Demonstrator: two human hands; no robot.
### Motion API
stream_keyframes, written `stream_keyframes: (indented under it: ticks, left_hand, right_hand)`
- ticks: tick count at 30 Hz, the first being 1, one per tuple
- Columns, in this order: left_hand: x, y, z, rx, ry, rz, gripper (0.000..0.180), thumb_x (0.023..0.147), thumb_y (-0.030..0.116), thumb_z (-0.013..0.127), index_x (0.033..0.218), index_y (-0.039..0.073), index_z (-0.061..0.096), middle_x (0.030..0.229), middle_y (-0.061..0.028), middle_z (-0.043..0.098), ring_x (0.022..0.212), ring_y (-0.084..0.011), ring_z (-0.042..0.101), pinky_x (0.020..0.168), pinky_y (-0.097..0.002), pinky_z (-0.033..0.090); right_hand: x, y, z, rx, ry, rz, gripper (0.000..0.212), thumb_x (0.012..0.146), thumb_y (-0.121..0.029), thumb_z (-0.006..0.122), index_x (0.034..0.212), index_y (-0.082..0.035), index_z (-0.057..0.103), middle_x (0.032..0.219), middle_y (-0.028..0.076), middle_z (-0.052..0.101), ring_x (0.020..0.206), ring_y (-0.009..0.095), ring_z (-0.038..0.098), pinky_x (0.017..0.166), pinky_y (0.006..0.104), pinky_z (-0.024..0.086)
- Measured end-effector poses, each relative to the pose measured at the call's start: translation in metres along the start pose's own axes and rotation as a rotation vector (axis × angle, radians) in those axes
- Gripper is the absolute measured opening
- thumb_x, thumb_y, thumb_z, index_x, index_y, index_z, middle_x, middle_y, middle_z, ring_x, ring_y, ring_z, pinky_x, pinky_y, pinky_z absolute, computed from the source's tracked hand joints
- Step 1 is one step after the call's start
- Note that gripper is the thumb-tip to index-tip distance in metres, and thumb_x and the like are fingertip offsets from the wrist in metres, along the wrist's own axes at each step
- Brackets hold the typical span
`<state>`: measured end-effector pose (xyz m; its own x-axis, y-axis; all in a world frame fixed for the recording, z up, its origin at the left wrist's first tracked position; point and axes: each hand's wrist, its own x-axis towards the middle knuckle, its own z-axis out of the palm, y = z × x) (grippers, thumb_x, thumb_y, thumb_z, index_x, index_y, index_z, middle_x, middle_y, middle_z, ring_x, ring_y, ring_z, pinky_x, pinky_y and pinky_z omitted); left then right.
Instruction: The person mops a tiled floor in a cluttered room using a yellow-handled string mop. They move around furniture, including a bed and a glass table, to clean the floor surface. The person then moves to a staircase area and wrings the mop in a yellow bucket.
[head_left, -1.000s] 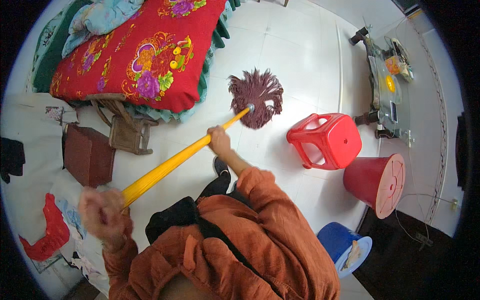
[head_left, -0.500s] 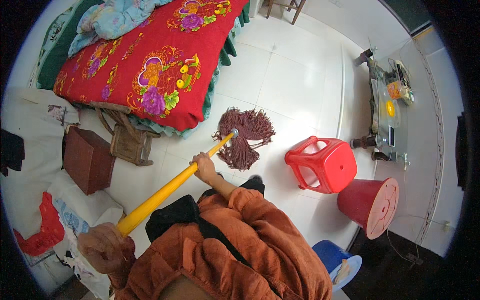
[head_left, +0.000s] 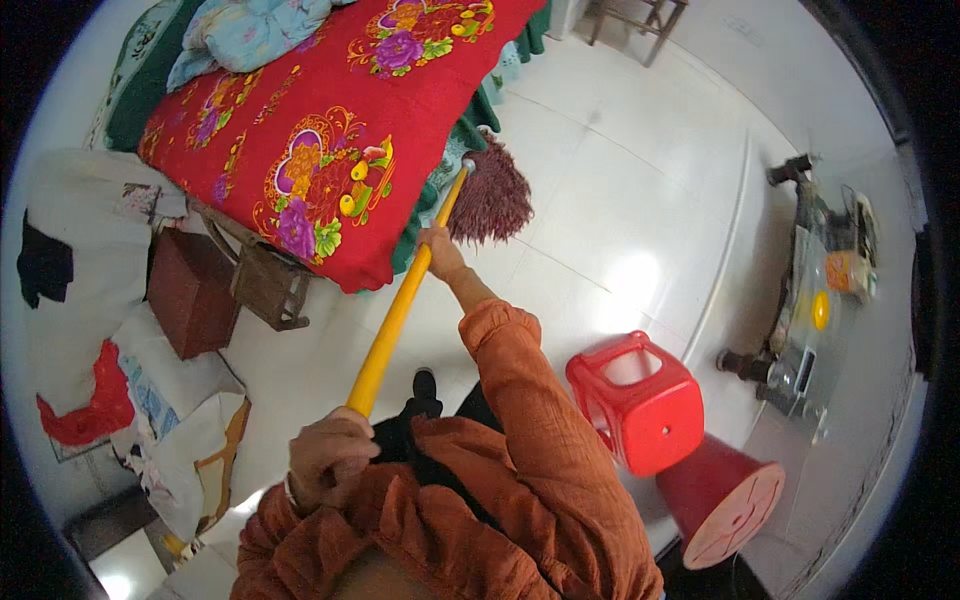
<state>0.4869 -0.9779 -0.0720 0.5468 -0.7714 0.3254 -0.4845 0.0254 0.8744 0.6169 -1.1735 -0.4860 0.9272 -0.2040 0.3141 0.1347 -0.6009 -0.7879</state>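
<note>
A mop with a yellow handle (head_left: 392,325) slants forward across the view. Its dark maroon string head (head_left: 492,192) lies on the white tiled floor, against the green bed skirt (head_left: 462,140). My left hand (head_left: 330,458) is closed round the upper end of the handle, close to my body. Further down, my right hand (head_left: 440,254) wraps round the handle with the arm stretched forward. The metal joint at the mop head sits right by the edge of the bed's red flowered cover (head_left: 330,190).
A red plastic stool (head_left: 650,420) stands at the right, with an overturned maroon bucket (head_left: 720,505) beside it. A glass-topped table (head_left: 822,290) lines the right wall. By the bed are a small wooden chair (head_left: 268,285) and a brown box (head_left: 190,292). Another wooden seat (head_left: 640,25) stands far back.
The mop head has swept forward from the open floor to the bed skirt, its strings bunching together. Both hands moved with the handle, my right arm reaching out. The view has shifted too.
</note>
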Motion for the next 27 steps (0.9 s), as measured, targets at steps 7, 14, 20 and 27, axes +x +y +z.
stream_keyframes:
  ticks: [7,14,20,27]
  left_hand:
    - [0.040,0.026,0.040,0.094,0.338,-0.130,0.023,0.086,0.009,0.044,0.065,0.001,0.051,0.048,-0.0054,0.049,0.040,-0.0176,0.046,0.047,-0.0329,0.043]
    - [0.074,0.113,0.031,0.282,0.218,-0.096,0.034,0.084,0.006,0.050,0.052,0.009,0.039,0.043,-0.0012,0.048,0.043,-0.0166,0.055,0.044,-0.0308,0.046]
    - [0.088,0.138,-0.026,0.015,-0.413,0.176,0.011,0.087,0.011,0.053,0.089,0.001,0.048,0.063,-0.0116,0.063,0.054,-0.0201,0.064,0.054,-0.0364,0.055]
    - [0.050,0.134,-0.042,-0.012,-0.280,0.275,0.016,0.084,0.011,0.058,0.089,-0.001,0.050,0.061,-0.0108,0.061,0.052,-0.0219,0.063,0.054,-0.0384,0.056]
  right_hand:
    - [0.014,-0.014,-0.050,0.072,-0.197,0.067,0.026,0.063,-0.009,0.068,0.086,-0.008,0.057,0.105,0.014,0.056,0.119,0.039,0.038,0.102,0.0468,0.028]
    - [-0.031,-0.086,-0.044,0.209,-0.377,-0.103,0.014,0.063,-0.009,0.064,0.075,-0.005,0.058,0.087,0.015,0.056,0.093,0.032,0.051,0.095,0.0458,0.030]
    - [-0.065,-0.136,-0.042,0.327,-0.686,-0.258,0.018,0.063,-0.009,0.066,0.074,-0.007,0.053,0.076,0.009,0.055,0.082,0.030,0.054,0.092,0.0489,0.033]
    - [-0.042,-0.157,-0.070,0.287,-0.951,-0.271,0.024,0.071,-0.026,0.066,0.081,-0.006,0.060,0.077,0.015,0.059,0.079,0.034,0.058,0.070,0.0445,0.046]
